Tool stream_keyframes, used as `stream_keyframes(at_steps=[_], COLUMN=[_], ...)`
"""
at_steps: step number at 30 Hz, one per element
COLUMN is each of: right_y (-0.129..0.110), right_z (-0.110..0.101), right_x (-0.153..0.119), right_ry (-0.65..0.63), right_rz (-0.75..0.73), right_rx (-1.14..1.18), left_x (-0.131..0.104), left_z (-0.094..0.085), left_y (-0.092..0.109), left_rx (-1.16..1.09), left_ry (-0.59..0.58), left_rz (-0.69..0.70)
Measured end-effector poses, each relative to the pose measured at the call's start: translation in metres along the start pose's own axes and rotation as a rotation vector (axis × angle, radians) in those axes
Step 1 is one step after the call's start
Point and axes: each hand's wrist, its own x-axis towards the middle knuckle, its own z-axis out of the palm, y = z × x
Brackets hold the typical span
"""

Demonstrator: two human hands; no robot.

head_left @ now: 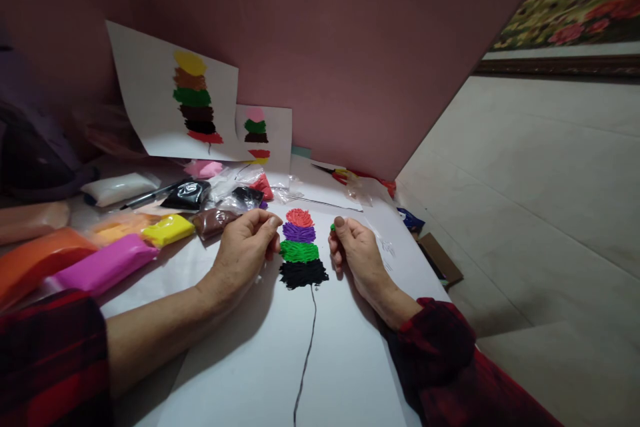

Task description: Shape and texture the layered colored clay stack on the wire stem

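Note:
A white sheet (240, 373) lies before me with stacked bands of coloured clay on it. From the top these are a red band (299, 217), a purple band (299, 233), a green band (299, 252) and a black band (303, 273). Below them runs a thin dark line (309, 340). Just right of the bands, my right hand (357, 243) pinches a small piece of green clay (333, 227) between thumb and finger. On the other side, my left hand (250, 243) has thumb and fingertips pressed together; whatever may be between them is hidden.
Soft clay packs crowd the left, among them a pink pack (107, 263), a yellow pack (169, 231) and a black pack (187, 194). Two sheets with similar bands, a larger one (150, 93) and a smaller one (280, 127), lean against the wall. Scissors (336, 174) lie behind.

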Motion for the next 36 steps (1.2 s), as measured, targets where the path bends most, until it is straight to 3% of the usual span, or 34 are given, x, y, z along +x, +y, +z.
stream_keyframes(at_steps=[18, 27, 36], right_y=[-0.0007, -0.0010, 0.0010], right_z=[-0.0012, 0.0002, -0.0007], right_x=[-0.0004, 0.0003, 0.0005], right_ry=[-0.023, 0.039, 0.000], right_rz=[0.070, 0.005, 0.026], right_rx=[-0.018, -0.039, 0.016], left_x=[-0.0015, -0.0016, 0.0001], left_z=[-0.0004, 0.0006, 0.0009], left_y=[-0.0003, 0.0018, -0.0004], left_rx=[0.034, 0.022, -0.042], left_ry=[-0.022, -0.015, 0.008], left_rz=[-0.001, -0.001, 0.003])
